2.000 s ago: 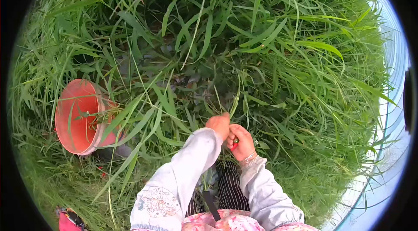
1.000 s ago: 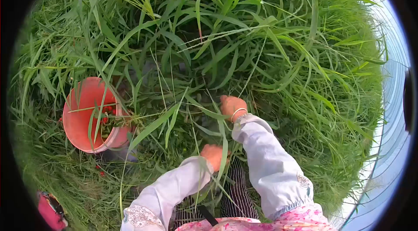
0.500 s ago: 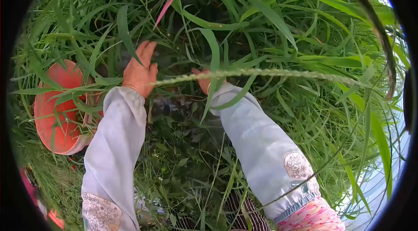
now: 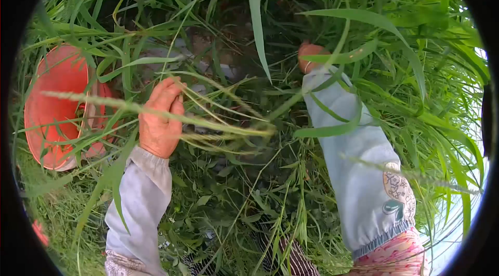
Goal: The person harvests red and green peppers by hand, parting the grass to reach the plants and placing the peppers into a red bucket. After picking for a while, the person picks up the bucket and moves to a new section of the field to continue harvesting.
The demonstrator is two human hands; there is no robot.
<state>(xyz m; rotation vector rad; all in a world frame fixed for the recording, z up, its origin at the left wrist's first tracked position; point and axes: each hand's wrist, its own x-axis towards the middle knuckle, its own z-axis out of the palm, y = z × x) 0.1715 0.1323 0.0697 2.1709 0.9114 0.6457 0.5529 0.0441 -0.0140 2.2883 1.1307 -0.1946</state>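
Observation:
My left hand point(image 4: 159, 121) is at centre left with its back toward me, its fingers curled over a bunch of long grass blades point(image 4: 218, 120) and holding them aside. My right hand point(image 4: 307, 51) reaches far into the tall grass at the upper right. Only its wrist and a bit of the palm show, and leaves hide the fingers. Both arms wear pale grey sleeves. Between the hands the parted grass exposes low leafy plants and dark ground point(image 4: 228, 31).
An orange bucket point(image 4: 52, 104) lies tilted in the grass at the left, just beyond my left hand. Dense tall grass surrounds everything. A pale curved plastic sheet point(image 4: 470, 182) edges the right side.
My right hand has pushed up and to the right, deeper into the grass. My left hand has dropped a little and its flat fingers have curled over grass blades. The view has tilted closer.

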